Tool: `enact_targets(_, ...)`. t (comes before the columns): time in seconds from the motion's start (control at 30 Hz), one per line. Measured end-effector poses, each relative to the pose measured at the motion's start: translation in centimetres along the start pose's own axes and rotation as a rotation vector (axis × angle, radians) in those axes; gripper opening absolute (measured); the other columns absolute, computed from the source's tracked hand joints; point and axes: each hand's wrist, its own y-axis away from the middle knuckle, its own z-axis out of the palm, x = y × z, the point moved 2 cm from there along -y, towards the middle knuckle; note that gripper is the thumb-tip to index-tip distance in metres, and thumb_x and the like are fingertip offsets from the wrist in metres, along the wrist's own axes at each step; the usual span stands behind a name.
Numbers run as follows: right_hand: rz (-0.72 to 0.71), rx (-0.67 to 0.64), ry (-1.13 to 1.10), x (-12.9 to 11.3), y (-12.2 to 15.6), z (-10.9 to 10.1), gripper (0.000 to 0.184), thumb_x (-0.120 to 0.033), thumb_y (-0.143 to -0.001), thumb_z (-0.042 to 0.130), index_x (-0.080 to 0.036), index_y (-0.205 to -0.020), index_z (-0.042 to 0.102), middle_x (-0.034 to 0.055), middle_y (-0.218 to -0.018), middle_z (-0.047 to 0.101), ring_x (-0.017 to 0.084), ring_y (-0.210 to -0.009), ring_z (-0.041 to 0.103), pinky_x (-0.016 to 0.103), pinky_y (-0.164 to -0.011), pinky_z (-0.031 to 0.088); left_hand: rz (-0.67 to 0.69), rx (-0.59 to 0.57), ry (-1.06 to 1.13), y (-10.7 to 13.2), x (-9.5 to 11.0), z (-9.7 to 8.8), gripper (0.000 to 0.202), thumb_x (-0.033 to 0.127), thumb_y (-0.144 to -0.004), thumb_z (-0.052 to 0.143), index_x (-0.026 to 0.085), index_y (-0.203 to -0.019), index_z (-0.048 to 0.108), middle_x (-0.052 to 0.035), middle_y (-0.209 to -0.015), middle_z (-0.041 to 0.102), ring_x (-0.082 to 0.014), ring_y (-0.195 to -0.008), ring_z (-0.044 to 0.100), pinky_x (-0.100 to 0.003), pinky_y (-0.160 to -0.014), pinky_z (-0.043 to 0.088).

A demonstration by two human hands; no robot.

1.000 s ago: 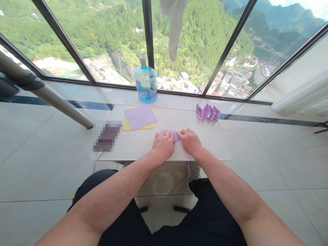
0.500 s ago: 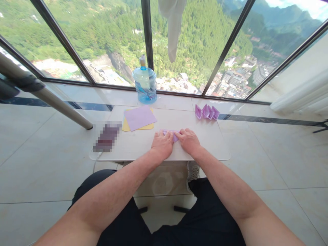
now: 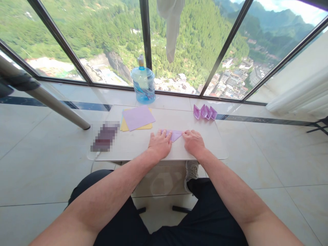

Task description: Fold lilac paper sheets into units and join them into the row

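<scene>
From my remote head view, hands outward:

- Left hand (image 3: 161, 143): laid flat, fingers spread, on the left part of the folded purple paper (image 3: 175, 136).
- Right hand (image 3: 194, 143): fingers curled at the paper's right tip; whether they pinch or only press, I cannot tell.
- Folded purple paper: one flat, pointed piece, near the middle of the white counter (image 3: 135, 147).
- Sheets, left of the hands: a purple sheet (image 3: 139, 117) uppermost, a yellow sheet (image 3: 143, 127) beneath, a light blue edge showing at left.
- Pixelated dark item (image 3: 105, 136), near left; a white cable (image 3: 96, 156) at its near end.
- Folded purple pieces (image 3: 205, 112), four, in a row at the counter's far right.
- Container: blue translucent jug (image 3: 142, 85), one, upright just beyond the counter's far edge, a yellowish piece at its neck; I cannot tell whether it holds liquid.

Changes against the earlier frames: the right hand has slid right, away from the left, and I now see more of the paper between them; jug, sheets and row keep their places.
</scene>
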Motion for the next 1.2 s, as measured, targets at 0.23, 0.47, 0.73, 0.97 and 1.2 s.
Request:
enact_targets(0.23, 0.291, 0.060, -0.247, 1.1, -1.4, 0.2, 0.036, -0.013, -0.091, 0.044, -0.018, -0.111, 0.074, 0.0100, -0.116, 0.071, 0.023, -0.109, 0.063, 0.032, -0.095, 0.045, -0.029, -0.047, 0.034, -0.2, -0.2, 0.2, 0.059, 0.038, -0.099, 0.028, 0.022, -0.155, 0.038, -0.0141, -0.162, 0.035, -0.0381, -0.148, 0.029, -0.067, -0.109, 0.026)
enact_targets(0.47, 0.163, 0.051, -0.357, 0.2, -3.2, 0.5, 0.032, -0.022, -0.089, 0.057, -0.017, -0.117, 0.072, 0.0097, -0.116, 0.072, 0.023, -0.113, 0.062, 0.032, -0.103, 0.042, -0.018, -0.059, 0.040, -0.7, -0.8, 0.5, 0.061, 0.040, -0.098, 0.033, 0.022, -0.156, 0.036, -0.0173, -0.163, 0.031, -0.0377, -0.151, 0.025, -0.060, -0.116, 0.022)
enact_targets(0.73, 0.141, 0.006, -0.352, -0.1, -4.6, 0.1, 0.035, -0.040, -0.088, 0.063, -0.018, -0.114, 0.071, 0.0113, -0.109, 0.072, 0.022, -0.105, 0.063, 0.033, -0.098, 0.043, 0.009, -0.153, 0.117, -1.1, -2.0, 1.0, 0.065, 0.048, -0.099, 0.027, 0.028, -0.161, 0.022, -0.0104, -0.169, 0.013, -0.0341, -0.156, 0.009, -0.071, -0.116, 0.008)
enact_targets(0.97, 0.296, -0.092, -0.596, 0.2, -5.8, 0.0, 0.007, -0.022, -0.081, 0.062, -0.018, -0.082, 0.068, 0.0046, -0.083, 0.073, 0.016, -0.079, 0.066, 0.026, -0.073, 0.047, 0.040, -0.006, 0.154, -0.9, -2.4, 0.6, 0.075, 0.050, -0.095, 0.039, 0.015, -0.160, 0.022, -0.0150, -0.164, 0.028, -0.0321, -0.155, 0.015, -0.067, -0.119, 0.001)
enact_targets(1.2, 0.288, -0.092, -1.527, -1.0, -5.7, -2.5, 0.031, -0.042, -0.079, 0.074, -0.016, -0.094, 0.063, -0.0001, -0.065, 0.065, 0.013, -0.058, 0.062, 0.022, -0.051, 0.046, 0.013, 0.279, 0.376, -1.7, -1.5, -2.5, 0.036, 0.028, -0.091, 0.050, 0.020, -0.120, 0.069, -0.0120, -0.121, 0.071, -0.0290, -0.119, 0.059, -0.045, -0.108, 0.037)
